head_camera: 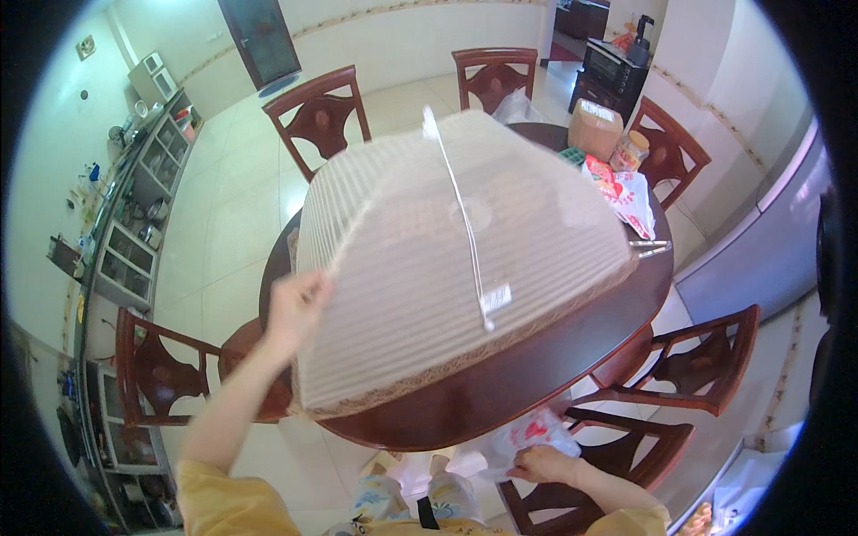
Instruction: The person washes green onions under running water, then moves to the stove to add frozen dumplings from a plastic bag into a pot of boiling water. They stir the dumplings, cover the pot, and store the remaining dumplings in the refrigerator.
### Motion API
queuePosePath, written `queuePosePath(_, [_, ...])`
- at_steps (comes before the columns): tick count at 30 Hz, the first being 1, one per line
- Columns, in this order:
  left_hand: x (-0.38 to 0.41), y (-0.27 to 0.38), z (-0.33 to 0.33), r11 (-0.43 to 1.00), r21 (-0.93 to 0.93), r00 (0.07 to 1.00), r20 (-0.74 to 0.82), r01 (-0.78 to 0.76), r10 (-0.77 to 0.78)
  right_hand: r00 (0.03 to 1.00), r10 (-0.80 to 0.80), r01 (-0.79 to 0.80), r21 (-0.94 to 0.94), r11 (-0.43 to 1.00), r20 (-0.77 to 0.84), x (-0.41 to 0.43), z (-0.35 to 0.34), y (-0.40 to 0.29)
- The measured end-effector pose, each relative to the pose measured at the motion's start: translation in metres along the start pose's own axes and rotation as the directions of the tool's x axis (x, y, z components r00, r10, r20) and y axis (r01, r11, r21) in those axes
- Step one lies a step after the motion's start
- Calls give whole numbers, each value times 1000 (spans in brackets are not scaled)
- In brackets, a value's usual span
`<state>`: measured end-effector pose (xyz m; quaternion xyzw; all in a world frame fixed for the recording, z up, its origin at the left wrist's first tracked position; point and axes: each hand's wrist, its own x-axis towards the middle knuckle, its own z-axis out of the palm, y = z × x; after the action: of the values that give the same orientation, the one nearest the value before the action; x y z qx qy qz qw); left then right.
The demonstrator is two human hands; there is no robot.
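A collapsible mesh food cover [402, 308] with beige stripes and a lace hem stands over much of the round dark wooden table [442, 409]. My left hand [299, 309] pinches the cover's left edge near a rib. A white pull cord [462, 214] with a small tag runs across the cover's top, and whatever lies underneath is only faintly visible. Down by the table's front edge, my right hand [544, 462] grips a thin white plastic bag [533, 429] with red print. The bag hangs beside a wooden chair, and its contents cannot be made out.
At the table's right stand a cardboard box [595, 130], a lidded jar [630, 151], red-and-white packets [627, 194] and a metal utensil [650, 247]. Wooden chairs ring the table, one [623, 449] close to my right hand. A counter with cabinets [127, 261] lines the left wall.
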<state>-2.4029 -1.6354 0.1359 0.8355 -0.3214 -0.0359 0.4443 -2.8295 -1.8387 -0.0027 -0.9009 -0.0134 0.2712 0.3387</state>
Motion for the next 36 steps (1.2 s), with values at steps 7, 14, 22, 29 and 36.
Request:
queuePosePath(7, [-88, -55, 67, 995, 65, 996, -37, -74, 77, 986, -161, 166, 135, 977, -51, 3, -22, -62])
queuePosePath(14, [-140, -34, 12, 989, 132, 975, -202, -66, 92, 967, -215, 175, 258, 950, 138, 56, -18, -154])
queuePosePath(22, [-379, -117, -125, 993, -45, 738, 666, -110, 112, 852, -493, 348, 513, 785, 177, 181, 70, -344])
queuePosePath(29, [-508, -202, -249, 954, 198, 924, 354, -223, 143, 514, -749, 153, 815, 559, 418, 282, 199, -503])
queuePosePath(36, [-618, -274, -335, 705, -226, 735, 94, 672, -671, 850, -393, -24, 770, 638, 352, 410, 207, -614])
